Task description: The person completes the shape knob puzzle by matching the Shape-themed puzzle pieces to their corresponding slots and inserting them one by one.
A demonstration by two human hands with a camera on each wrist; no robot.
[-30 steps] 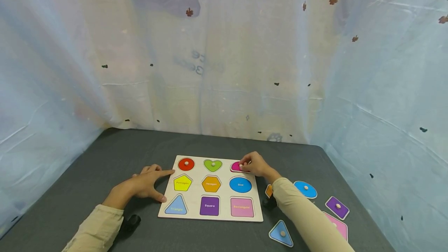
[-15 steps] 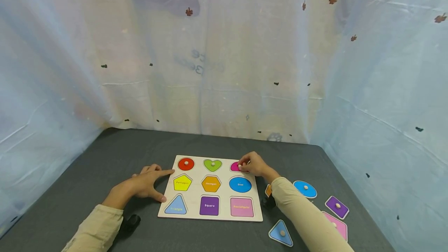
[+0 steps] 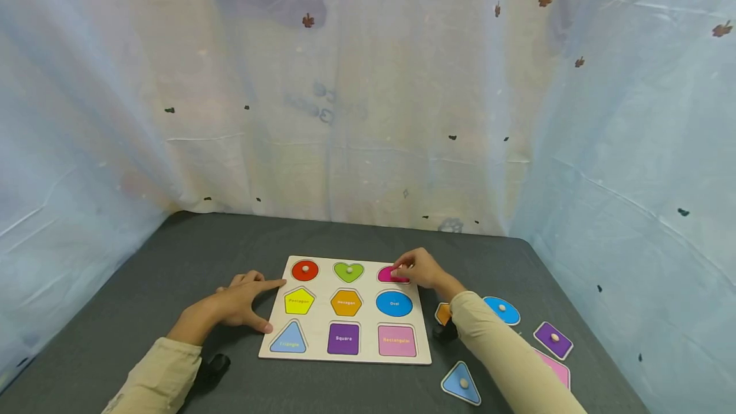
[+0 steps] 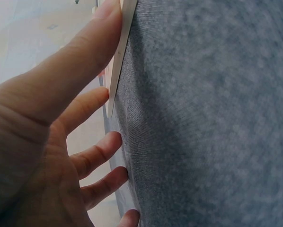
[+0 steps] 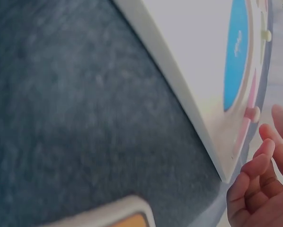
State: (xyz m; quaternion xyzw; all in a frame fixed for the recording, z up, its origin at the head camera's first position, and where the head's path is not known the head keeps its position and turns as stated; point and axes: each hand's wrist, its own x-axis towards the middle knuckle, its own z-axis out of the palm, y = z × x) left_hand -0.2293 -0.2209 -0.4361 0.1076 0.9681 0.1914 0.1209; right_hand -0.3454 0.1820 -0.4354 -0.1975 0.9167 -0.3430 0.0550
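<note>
A white wooden shape-puzzle board [image 3: 368, 321] lies on the dark grey cloth. My left hand [image 3: 238, 302] touches its left edge with thumb and index finger, the other fingers spread, as the left wrist view [image 4: 51, 142] also shows. At the board's far right corner, my right hand [image 3: 424, 270] hovers by the magenta piece [image 3: 386, 276], which sits in its slot. The right wrist view shows the piece's knob [image 5: 254, 114] apart from the loosely bent fingers [image 5: 257, 165]. A red circle [image 3: 298, 270] and a green heart [image 3: 342, 268], both knobbed, fill the other far slots.
Right of the board lie a blue oval [image 3: 496, 304], a purple piece [image 3: 543, 335], a pink piece [image 3: 560, 374], a blue triangle [image 3: 457, 375] and an orange piece [image 3: 442, 312], partly behind the right sleeve. A pale patterned curtain [image 3: 368, 114] surrounds the table.
The right fingers have let go of the magenta piece's knob and lifted slightly away; the piece now lies flush in its slot. The left hand has stayed at the board's edge.
</note>
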